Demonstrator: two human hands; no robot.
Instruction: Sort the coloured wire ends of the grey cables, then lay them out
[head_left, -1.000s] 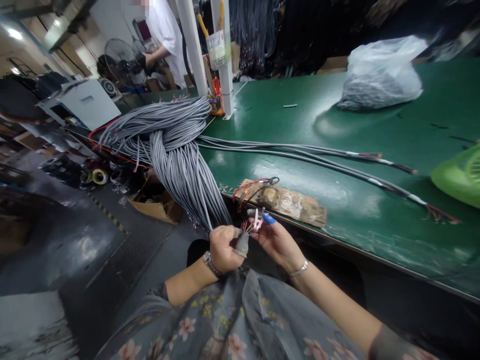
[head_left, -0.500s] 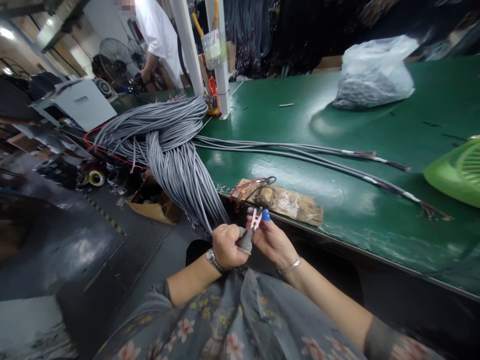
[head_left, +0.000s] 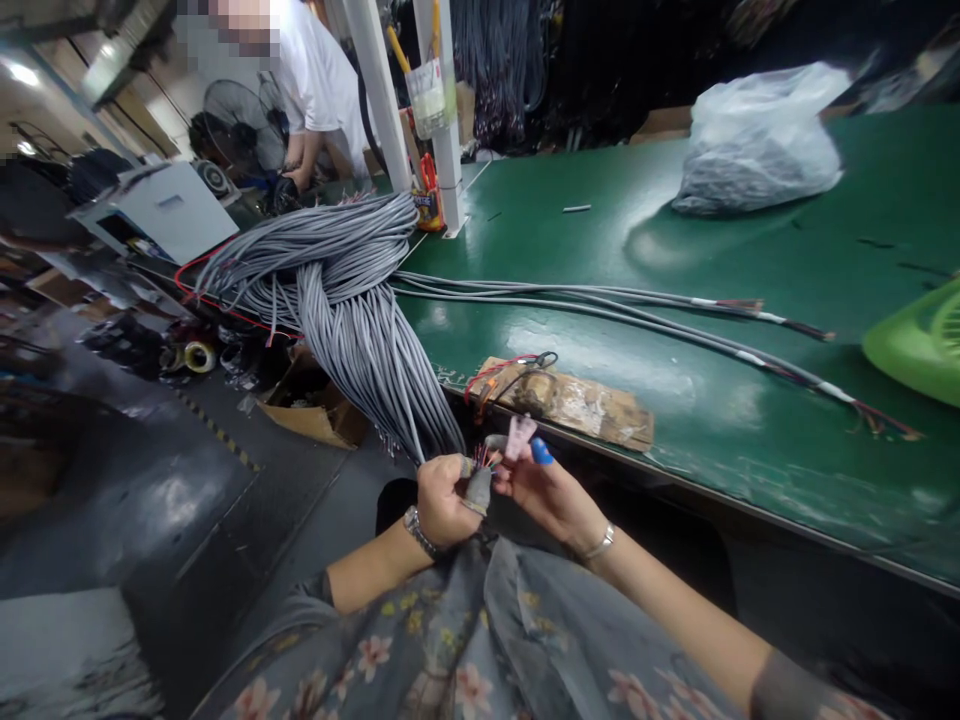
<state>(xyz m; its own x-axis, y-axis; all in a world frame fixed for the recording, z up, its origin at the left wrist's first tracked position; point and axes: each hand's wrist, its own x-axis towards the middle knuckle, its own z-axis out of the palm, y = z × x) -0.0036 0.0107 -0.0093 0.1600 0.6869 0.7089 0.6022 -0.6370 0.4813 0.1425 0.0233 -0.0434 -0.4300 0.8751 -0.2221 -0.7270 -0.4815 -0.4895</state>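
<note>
My left hand point(head_left: 442, 500) is closed around a grey cable end, from which thin coloured wires point(head_left: 486, 458) fan out. A grey covering point(head_left: 478, 488), probably on a finger, shows beside the wires. My right hand point(head_left: 555, 500) is closed on a small pink clip point(head_left: 519, 438), smeared by motion, just right of the wires. Blue tape or a finger cover point(head_left: 541, 452) wraps my right thumb tip. A thick bundle of grey cables point(head_left: 375, 350) hangs over the table edge down towards my left hand.
The green table point(head_left: 570, 250) bears a wooden block point(head_left: 600, 415) with red and black leads at its front edge. Several stripped cables point(head_left: 600, 295) stretch rightward. Behind are a plastic bag point(head_left: 757, 140), a green basket point(head_left: 922, 345) and a post point(head_left: 446, 150). A person point(head_left: 319, 90) stands back left.
The pink clip has moved from over the wires to a little right of them, and my hands have drawn slightly apart. The coloured wires now show spread out. The view has shifted slightly.
</note>
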